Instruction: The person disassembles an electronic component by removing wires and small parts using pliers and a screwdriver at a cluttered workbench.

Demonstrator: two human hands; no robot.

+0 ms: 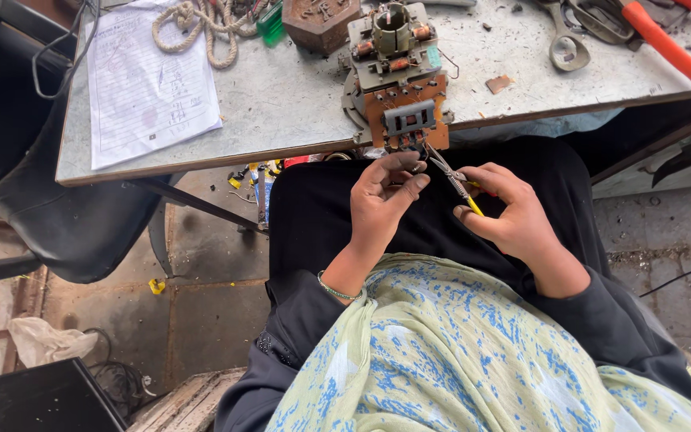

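An electrical assembly with an orange-brown terminal board, small copper coils and a grey connector block rests at the near edge of the grey workbench. My left hand is raised just below the board, fingertips pinching at its lower edge by the wires. My right hand grips small yellow-handled pliers, whose metal jaws point up-left toward the same spot on the board. Both hands hover over my lap, covered in black cloth and a green-and-blue scarf.
On the bench lie a sheet of paper, a coil of rope, a brown hexagonal block, scissors and orange-handled cutters. A black chair stands at left. Small parts litter the floor.
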